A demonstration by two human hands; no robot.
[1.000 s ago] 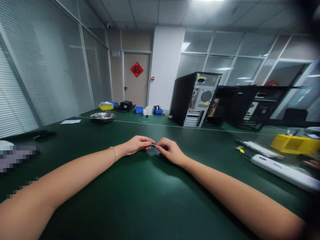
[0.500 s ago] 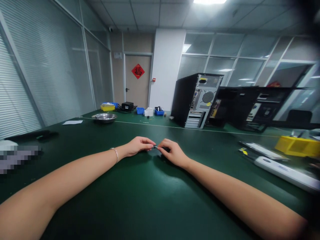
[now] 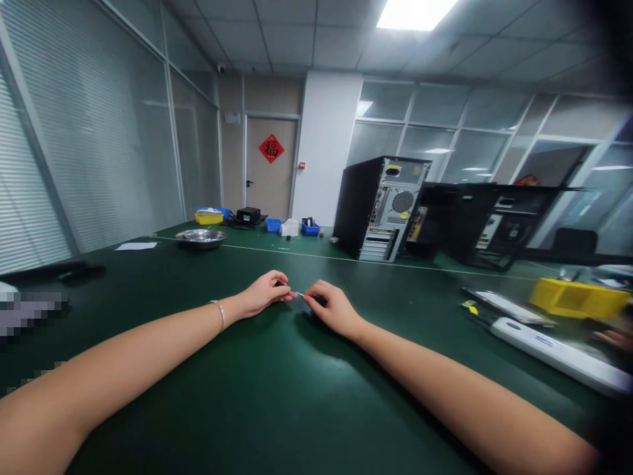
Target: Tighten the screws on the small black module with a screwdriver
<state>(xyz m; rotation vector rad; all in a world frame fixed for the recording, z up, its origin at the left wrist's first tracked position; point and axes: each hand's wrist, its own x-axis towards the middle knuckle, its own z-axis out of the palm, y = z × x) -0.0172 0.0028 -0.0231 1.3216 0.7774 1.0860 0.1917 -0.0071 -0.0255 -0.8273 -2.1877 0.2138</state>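
Both my arms stretch out over a dark green table (image 3: 277, 396). My left hand (image 3: 262, 294), with a thin bracelet on its wrist, and my right hand (image 3: 332, 308) meet at the fingertips. Between them they pinch a small dark object with a thin metal tip (image 3: 299, 294); it is too small to name. Both hands rest close to the table top with fingers curled.
A black computer tower (image 3: 378, 208) stands behind, with more dark cases (image 3: 489, 221) to its right. A metal bowl (image 3: 200, 237) and small blue and yellow bins (image 3: 209, 217) sit at far left. A yellow bin (image 3: 576, 298) and a white power strip (image 3: 558, 353) lie at right, beside another person's hand (image 3: 616, 338).
The view has tilted up and shifted a little. My hands stay together at the same spot; the small object between the fingertips shows a thinner metal tip now.
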